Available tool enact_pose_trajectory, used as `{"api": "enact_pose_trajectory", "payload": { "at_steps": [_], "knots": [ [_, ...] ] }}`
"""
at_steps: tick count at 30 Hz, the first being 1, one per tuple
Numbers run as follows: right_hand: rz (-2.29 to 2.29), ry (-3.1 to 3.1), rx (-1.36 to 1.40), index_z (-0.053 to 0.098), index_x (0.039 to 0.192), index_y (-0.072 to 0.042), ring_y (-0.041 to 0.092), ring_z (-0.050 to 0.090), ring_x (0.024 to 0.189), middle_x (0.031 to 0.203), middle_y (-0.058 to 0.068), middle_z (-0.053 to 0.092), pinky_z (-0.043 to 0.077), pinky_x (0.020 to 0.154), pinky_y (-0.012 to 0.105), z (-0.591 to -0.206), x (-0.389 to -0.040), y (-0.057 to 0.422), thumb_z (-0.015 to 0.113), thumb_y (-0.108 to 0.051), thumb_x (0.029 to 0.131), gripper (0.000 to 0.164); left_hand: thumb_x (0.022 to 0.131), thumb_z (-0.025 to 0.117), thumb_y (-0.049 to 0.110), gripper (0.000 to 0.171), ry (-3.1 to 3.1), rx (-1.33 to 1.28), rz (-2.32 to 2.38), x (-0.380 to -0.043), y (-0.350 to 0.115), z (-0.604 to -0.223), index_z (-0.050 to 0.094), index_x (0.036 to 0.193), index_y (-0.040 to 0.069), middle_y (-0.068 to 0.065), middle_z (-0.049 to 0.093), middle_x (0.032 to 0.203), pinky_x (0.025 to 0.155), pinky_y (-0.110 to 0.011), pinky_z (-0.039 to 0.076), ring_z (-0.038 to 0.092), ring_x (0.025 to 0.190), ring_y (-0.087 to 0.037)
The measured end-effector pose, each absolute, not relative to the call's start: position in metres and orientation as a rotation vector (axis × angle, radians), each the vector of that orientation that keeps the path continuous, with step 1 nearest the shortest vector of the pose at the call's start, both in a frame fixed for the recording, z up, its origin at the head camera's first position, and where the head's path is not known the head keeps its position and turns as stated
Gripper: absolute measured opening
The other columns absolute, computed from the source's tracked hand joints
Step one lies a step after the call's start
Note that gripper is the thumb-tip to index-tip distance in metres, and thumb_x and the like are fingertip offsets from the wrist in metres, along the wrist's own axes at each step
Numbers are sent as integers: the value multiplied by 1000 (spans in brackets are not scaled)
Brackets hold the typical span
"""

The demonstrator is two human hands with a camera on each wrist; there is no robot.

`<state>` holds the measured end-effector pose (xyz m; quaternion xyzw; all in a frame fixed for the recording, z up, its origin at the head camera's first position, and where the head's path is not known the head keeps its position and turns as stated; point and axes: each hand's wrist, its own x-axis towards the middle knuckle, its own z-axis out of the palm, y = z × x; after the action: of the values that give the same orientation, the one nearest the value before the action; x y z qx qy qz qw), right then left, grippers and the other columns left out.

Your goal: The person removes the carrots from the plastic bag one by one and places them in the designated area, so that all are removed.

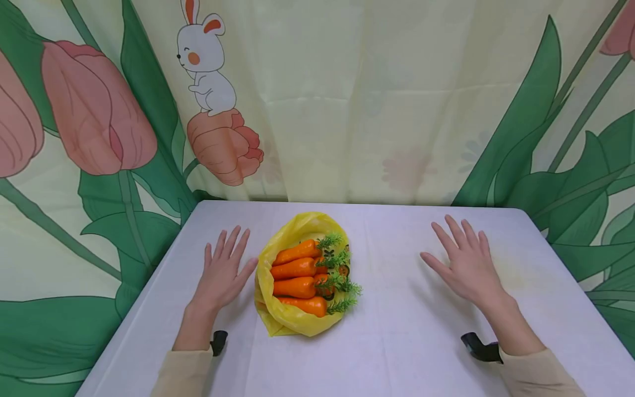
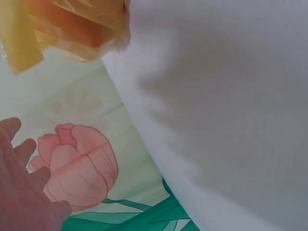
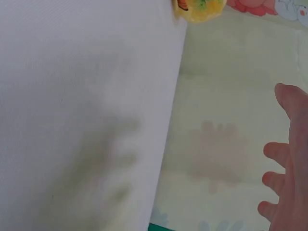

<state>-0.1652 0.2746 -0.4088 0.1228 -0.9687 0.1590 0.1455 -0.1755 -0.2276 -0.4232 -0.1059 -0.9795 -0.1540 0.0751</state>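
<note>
Several orange carrots [image 1: 295,268] with green frilly tops [image 1: 337,281] lie in a yellow plastic bag [image 1: 278,322], its mouth spread wide, left of the table's middle. My left hand [image 1: 220,278] hovers beside the bag's left side, fingers straight and spread, the thumb tip close to the rim; whether it touches I cannot tell. Over the right part of the table, my right hand [image 1: 468,264] is held with fingers spread and nothing in it. The left wrist view shows the bag's side [image 2: 72,29] with orange showing through; the right wrist view catches only a corner of the bag [image 3: 202,9].
A white-covered table [image 1: 387,342] carries the bag. Behind it hangs a pale curtain [image 1: 347,110] printed with tulips, leaves and a rabbit. A dark wrist camera mount [image 1: 481,348] juts from the right sleeve, another [image 1: 219,342] from the left.
</note>
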Motion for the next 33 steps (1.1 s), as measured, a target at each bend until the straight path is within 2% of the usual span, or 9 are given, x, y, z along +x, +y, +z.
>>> {"api": "enact_pose_trajectory", "payload": {
  "at_steps": [12, 26, 33],
  "knots": [
    [429, -2767, 417, 39, 154, -6, 48, 13, 147, 161, 23, 24, 2, 115, 67, -407, -175, 242, 61, -49, 97, 75, 103, 44, 51, 74, -2931, -330, -459, -180, -215, -421, 18, 163, 16, -12, 9, 168, 115, -67, -6, -1, 152, -38],
    [443, -2780, 525, 37, 156, -8, 46, 14, 148, 162, 20, 24, 7, 116, 66, -406, -186, 188, 63, -48, 95, 77, 102, 48, 49, 74, -2870, -379, -559, -186, -201, -426, 22, 163, 15, -12, 16, 167, 116, -66, 4, 10, 151, -38],
    [508, -2775, 598, 38, 156, -10, 43, 20, 147, 162, 17, 27, 10, 117, 63, -405, -187, 165, 63, -50, 94, 78, 103, 50, 45, 72, -2809, -425, -692, -188, -197, -429, 24, 162, 13, -12, 21, 165, 116, -66, 7, 16, 150, -36]
  ]
}}
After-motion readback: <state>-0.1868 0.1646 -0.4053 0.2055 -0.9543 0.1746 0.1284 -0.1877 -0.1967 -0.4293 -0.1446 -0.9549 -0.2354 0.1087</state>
